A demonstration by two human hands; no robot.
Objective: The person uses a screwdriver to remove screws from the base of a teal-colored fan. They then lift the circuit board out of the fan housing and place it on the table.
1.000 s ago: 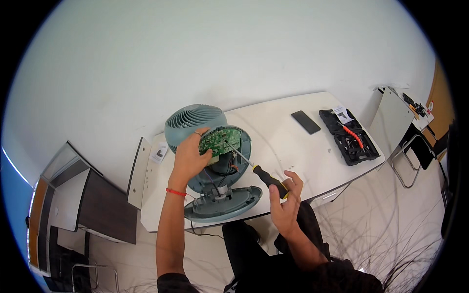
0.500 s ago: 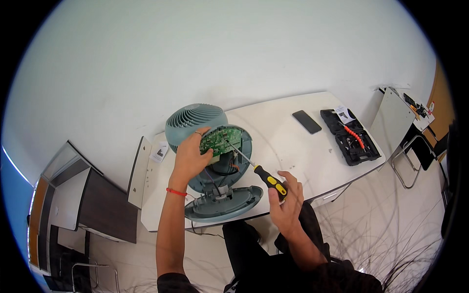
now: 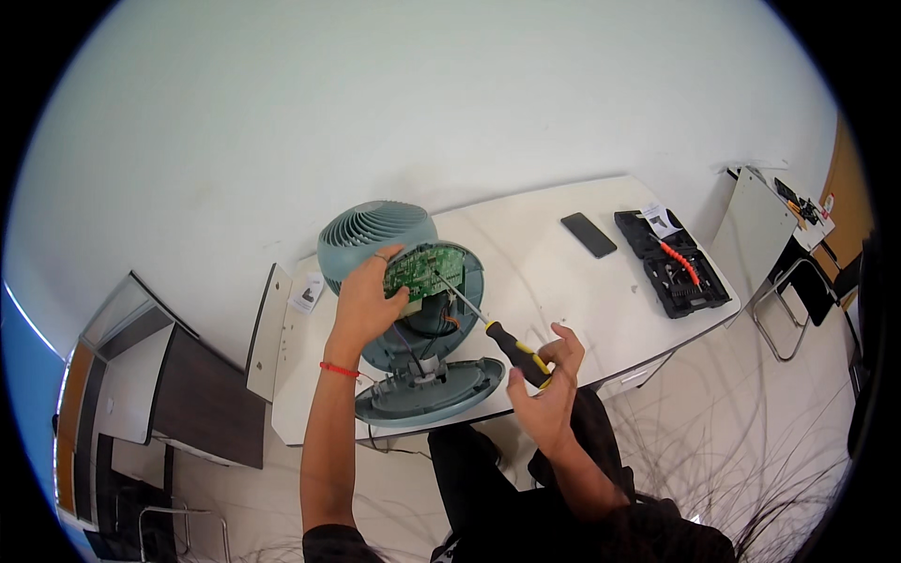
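Observation:
A grey-green fan (image 3: pixel 375 235) lies on the table with its base opened. Inside the base housing (image 3: pixel 474 281) sits a green circuit board (image 3: pixel 422 270), with dark and orange wires below it. My left hand (image 3: pixel 368 298) is closed on the board's left edge and the housing rim, thumb on the board. My right hand (image 3: pixel 552 385) holds the black-and-yellow handle of a screwdriver (image 3: pixel 516 352), its end against the palm. The screwdriver's tip meets the board near its middle. The detached base cover (image 3: pixel 432 394) rests at the near table edge, by the wires.
On the white table (image 3: pixel 526 235) lie a phone (image 3: pixel 589 235) and an open black tool case (image 3: pixel 676 272) with a red flexible shaft (image 3: pixel 678 260). A leaflet (image 3: pixel 306 293) and small screws (image 3: pixel 284 340) are at the left. A cable hangs over the front edge.
The screwdriver handle has turned about its axis, and my right fingers have shifted around its end. My left hand and the fan have stayed put.

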